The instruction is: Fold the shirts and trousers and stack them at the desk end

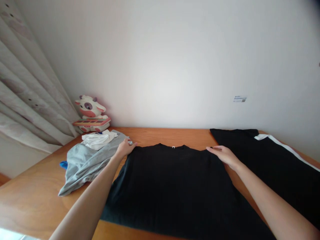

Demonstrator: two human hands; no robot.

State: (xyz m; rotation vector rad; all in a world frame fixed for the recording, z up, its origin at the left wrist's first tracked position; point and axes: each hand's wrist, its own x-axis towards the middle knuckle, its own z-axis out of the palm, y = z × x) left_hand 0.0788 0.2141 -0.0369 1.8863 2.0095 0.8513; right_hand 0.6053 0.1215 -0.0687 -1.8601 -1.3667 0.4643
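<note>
Both shoulders of the shirt [175, 190], laid between the bench's [160, 134] front and back edges, sat pinched in my left hand [125, 148] and right hand [223, 154]; apparently straightening it, I next needed even tension.

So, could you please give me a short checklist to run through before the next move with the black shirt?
1. Left grip at one upper corner of the black shirt: ok; how firmly it pinches, cannot tell.
2. Right grip at the other upper corner: ok; firmness again cannot tell.
3. Neckline at the far side, white tag showing: ok.
4. Whole shirt in view: not ok, it runs off the bottom of the picture.
5. Left grip free of the grey cloth: cannot tell, they overlap in this view.
6. Table showing between the two upper corners and the wall: ok.
</note>
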